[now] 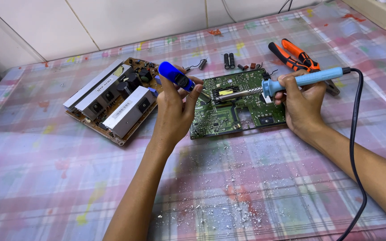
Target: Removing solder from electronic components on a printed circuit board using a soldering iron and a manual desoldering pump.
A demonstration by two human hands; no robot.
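Green board (pixel 228 114) flat mid-worktop (pixel 291 187). Right hand (pixel 301 102), at 3 o'clock, fingers wrapped round iron (pixel 291 82), tip on board. Left hand (pixel 175 109), fingers pinching blue pump (pixel 175 76) beside the tip, at 9 o'clock.

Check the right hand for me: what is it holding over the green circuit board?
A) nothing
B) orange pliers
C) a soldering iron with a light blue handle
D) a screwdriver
C: the right hand grips the soldering iron by its light blue handle, tip over the green circuit board.
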